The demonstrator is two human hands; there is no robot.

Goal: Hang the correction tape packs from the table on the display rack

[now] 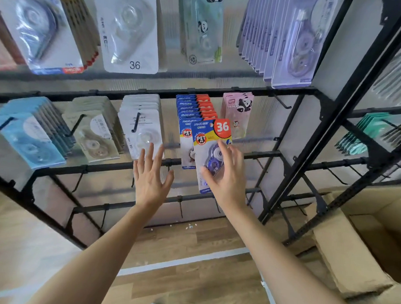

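Observation:
A blue correction tape pack point(210, 134) with a red "36" badge sits tilted at the front of a row of identical packs point(192, 106) on a hook of the black display rack point(106, 94). My right hand point(227, 182) lies over the pack's lower half, its fingers spread across the blister and its thumb at the left edge. My left hand point(150, 179) hovers open to the left with its fingers spread, holding nothing, in front of the rack's lower bar. The table is out of view.
Other rows hang on the same bar: white packs point(139, 122), beige packs point(93, 130), light blue packs point(29, 134) and pink panda packs point(238, 112). An empty hook point(282, 102) sticks out at the right. An open cardboard box point(350, 248) stands on the floor at the right.

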